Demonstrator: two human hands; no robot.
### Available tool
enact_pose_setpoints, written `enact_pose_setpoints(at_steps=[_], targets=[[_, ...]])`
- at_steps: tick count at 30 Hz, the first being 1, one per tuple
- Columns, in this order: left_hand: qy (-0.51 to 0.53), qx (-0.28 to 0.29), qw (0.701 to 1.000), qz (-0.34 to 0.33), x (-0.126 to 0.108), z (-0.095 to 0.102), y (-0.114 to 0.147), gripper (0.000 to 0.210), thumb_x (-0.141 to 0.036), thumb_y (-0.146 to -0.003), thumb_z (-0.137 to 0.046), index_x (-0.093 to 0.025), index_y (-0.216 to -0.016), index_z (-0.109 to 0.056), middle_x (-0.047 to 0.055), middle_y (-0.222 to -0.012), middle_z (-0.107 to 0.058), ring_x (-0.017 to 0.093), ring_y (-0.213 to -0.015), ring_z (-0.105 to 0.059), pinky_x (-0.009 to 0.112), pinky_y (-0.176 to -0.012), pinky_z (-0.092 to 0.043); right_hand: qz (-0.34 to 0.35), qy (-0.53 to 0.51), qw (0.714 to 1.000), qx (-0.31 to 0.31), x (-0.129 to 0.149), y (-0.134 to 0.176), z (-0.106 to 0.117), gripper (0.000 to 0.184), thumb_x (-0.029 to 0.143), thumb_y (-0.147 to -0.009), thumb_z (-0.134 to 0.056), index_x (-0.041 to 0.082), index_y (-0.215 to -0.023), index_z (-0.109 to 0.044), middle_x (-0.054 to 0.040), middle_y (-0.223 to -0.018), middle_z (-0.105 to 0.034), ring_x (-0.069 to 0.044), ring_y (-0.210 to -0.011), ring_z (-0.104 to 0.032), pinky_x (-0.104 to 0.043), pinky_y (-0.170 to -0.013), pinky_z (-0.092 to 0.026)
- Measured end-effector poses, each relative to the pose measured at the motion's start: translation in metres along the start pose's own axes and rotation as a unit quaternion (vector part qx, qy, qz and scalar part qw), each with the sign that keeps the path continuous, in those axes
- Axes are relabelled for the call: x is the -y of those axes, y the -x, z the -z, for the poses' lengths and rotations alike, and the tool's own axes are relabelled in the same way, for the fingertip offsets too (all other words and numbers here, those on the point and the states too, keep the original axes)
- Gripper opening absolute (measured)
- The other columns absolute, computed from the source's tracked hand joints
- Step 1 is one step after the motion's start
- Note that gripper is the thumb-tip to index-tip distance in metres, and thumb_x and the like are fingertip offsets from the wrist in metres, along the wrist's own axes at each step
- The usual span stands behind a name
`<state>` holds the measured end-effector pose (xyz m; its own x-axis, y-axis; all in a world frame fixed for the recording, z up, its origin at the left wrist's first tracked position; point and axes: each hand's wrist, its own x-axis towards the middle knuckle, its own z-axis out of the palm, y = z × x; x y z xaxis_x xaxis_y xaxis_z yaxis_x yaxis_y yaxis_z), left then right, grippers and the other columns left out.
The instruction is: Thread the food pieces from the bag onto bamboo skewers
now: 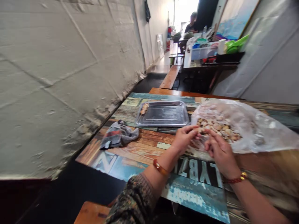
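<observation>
My left hand (pixel 185 138) is closed in a pinch on a small tan piece (pixel 200 130) that looks like shellfish. The fingers of my right hand (pixel 218 149) are curled, with their tips at the far side of that piece. Whatever else sits between the fingertips is too small to make out. Just behind my hands lies a clear plastic bag (pixel 254 127), its mouth open on a heap of rounded, tan and cream pieces (pixel 219 127) like clams. To the left is a metal tray (pixel 163 118) with a short row of tan pieces (pixel 144 108) in its far left corner.
A crumpled grey cloth (pixel 120 134) with a reddish stripe lies left of the tray. The patterned wooden table (pixel 137 149) runs close to the rough white wall (pixel 70 77). Farther back stand a bench (pixel 170 77), a table with a plastic bin (pixel 201 53), and a person (pixel 191 25).
</observation>
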<state>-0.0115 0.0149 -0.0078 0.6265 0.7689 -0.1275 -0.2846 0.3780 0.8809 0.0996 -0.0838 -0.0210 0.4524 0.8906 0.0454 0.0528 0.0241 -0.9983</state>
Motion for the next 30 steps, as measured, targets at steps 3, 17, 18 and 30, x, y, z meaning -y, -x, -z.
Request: enact_pose_setpoints(at_steps=[3,17,18,30], targets=[[0.026,-0.014,1.0,-0.003,-0.007,0.001,-0.006,0.041,-0.035,-0.067,-0.074,-0.011,-0.1,-0.07,0.004,-0.071,-0.069,0.008,-0.057,-0.057,0.02,-0.06,-0.043,0.029,0.046,0.998,0.022,0.005,-0.002,-0.001,0.034,0.033,-0.089,-0.043,0.016,-0.114,-0.059,0.003,-0.063,-0.051,-0.008,-0.047,-0.04,-0.019,-0.043,-0.032],[-0.005,-0.011,0.999,-0.038,-0.008,0.003,-0.011,0.034,-0.034,-0.069,-0.073,-0.015,-0.097,-0.071,0.003,-0.075,-0.069,0.009,-0.065,-0.057,0.022,-0.067,-0.043,0.07,0.108,0.988,0.085,0.013,0.001,-0.004,0.045,0.019,-0.085,-0.036,0.008,-0.123,-0.057,0.0074,-0.049,-0.04,-0.009,-0.044,-0.039,-0.023,-0.048,-0.035],[-0.008,-0.01,0.999,-0.036,-0.008,0.002,-0.011,0.034,-0.034,-0.069,-0.073,-0.014,-0.097,-0.071,0.003,-0.075,-0.069,0.009,-0.064,-0.057,0.022,-0.066,-0.043,0.065,0.099,0.989,0.088,0.013,0.001,-0.004,0.046,0.02,-0.085,-0.036,0.008,-0.124,-0.056,0.0078,-0.048,-0.038,-0.009,-0.043,-0.038,-0.022,-0.047,-0.035],[-0.034,-0.01,0.998,-0.058,-0.006,0.001,-0.012,0.03,-0.033,-0.072,-0.07,-0.017,-0.097,-0.072,0.002,-0.077,-0.069,0.01,-0.066,-0.057,0.023,-0.067,-0.044,0.033,0.058,0.994,0.091,0.015,0.001,-0.003,0.052,0.018,-0.082,-0.036,0.007,-0.13,-0.052,0.0079,-0.049,-0.037,-0.009,-0.044,-0.036,-0.022,-0.045,-0.032]])
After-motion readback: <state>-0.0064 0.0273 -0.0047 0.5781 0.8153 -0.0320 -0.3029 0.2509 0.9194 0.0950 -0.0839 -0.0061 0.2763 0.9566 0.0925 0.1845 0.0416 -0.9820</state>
